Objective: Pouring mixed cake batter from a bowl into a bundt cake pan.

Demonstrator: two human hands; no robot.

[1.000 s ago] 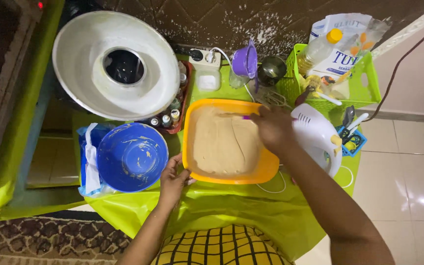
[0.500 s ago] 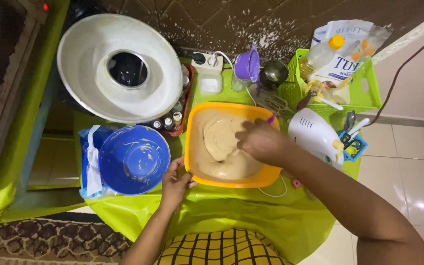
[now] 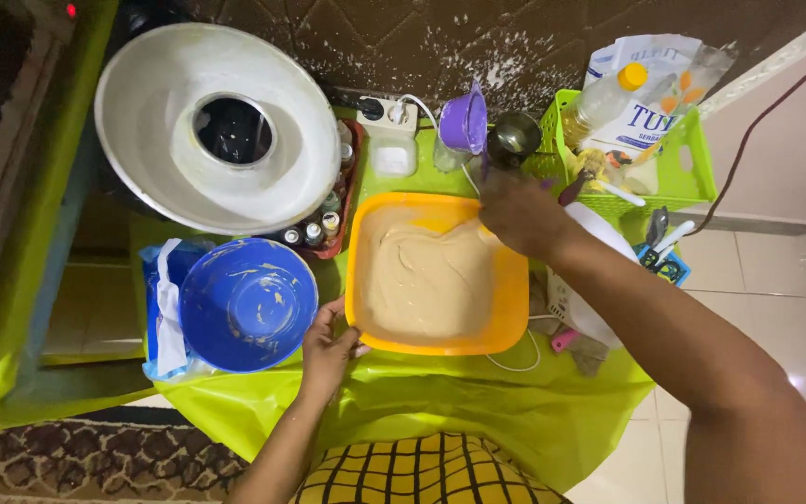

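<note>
An orange square tub [image 3: 515, 317] full of pale tan batter sits on the lime-green table cover. My left hand [image 3: 326, 347] grips the tub's near left corner. My right hand [image 3: 522, 215] is over the tub's far right corner, fingers closed on a stirring tool whose purple handle tip barely shows; the tool's end is hidden under my hand. A blue bowl [image 3: 246, 303] smeared with batter rests just left of the tub.
A big white ring-shaped pan [image 3: 142, 140] stands at the back left. Behind the tub are a power strip [image 3: 389, 114], a purple cup [image 3: 465, 121] and a dark metal cup [image 3: 515, 135]. A green basket [image 3: 692, 159] with an oil bottle and a bag is at the right; a white mixer [image 3: 599, 233] lies under my arm.
My right hand has swept from the middle of the batter up to the tub's far right corner. The left hand stays on the near left corner.
</note>
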